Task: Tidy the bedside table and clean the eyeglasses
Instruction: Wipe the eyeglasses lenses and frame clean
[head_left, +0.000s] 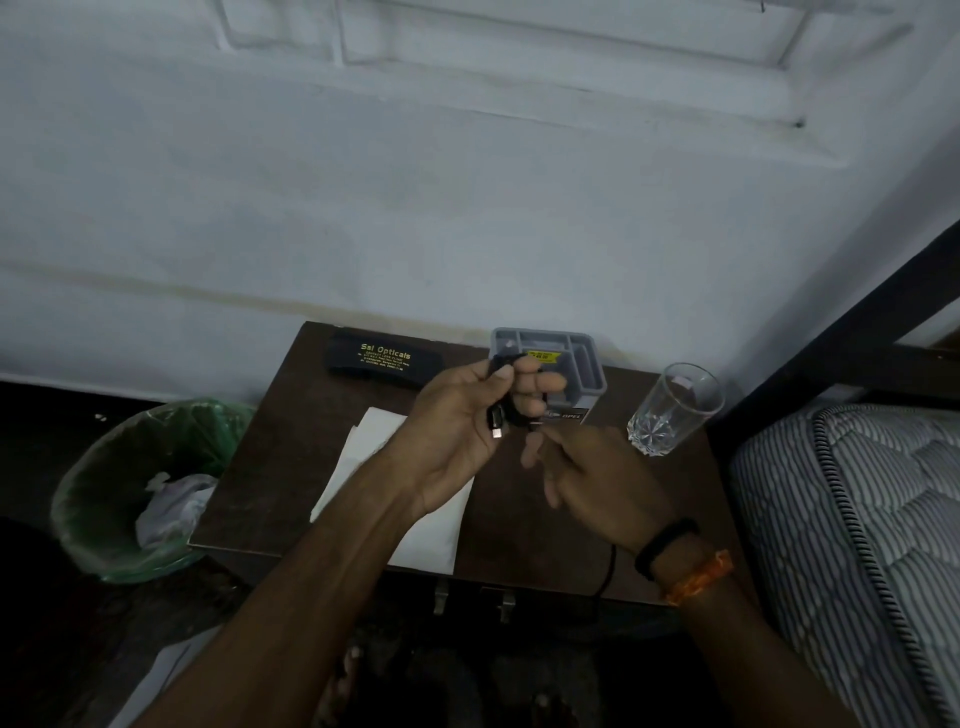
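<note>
Both hands work on one black cable (511, 410) at the centre of the frame, above the bedside table (291, 415). The left hand (467, 415) holds the wound loops closed between thumb and fingers, a plug hanging below. The right hand (587, 473) seems to pinch the free end; the view is dim. Keep the loops even, then lay the coil in the grey organiser (587, 364) behind. Eyeglasses case (371, 358) waits at upper left of the table.
</note>
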